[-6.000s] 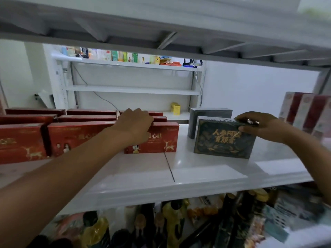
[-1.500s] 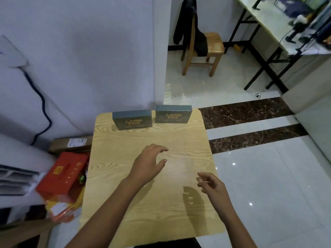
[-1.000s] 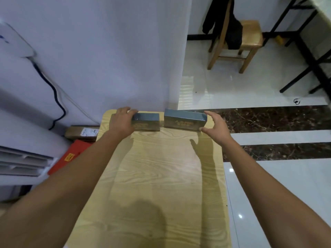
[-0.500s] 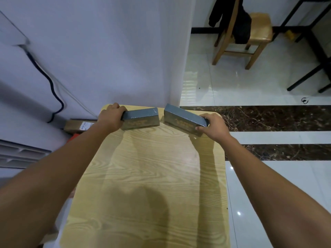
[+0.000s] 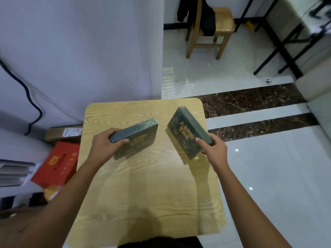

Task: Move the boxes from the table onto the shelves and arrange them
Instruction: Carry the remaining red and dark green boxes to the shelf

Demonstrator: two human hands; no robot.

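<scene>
Two wrapped boxes, each held by one end over the tabletop

The fingers [image 5: 123, 141] of the left hand [image 5: 105, 145] are clamped round the near end of the left box [image 5: 138, 136], thumb on its face; the right hand [image 5: 214, 149] grips the near end of the right box [image 5: 186, 132] likewise. Both boxes tilt above the tabletop [image 5: 143, 194], with their far ends unsupported, near each other but apart. The glossy wrap looks slick, so a box may pivot or slide free, and turning could knock the two together.
</scene>
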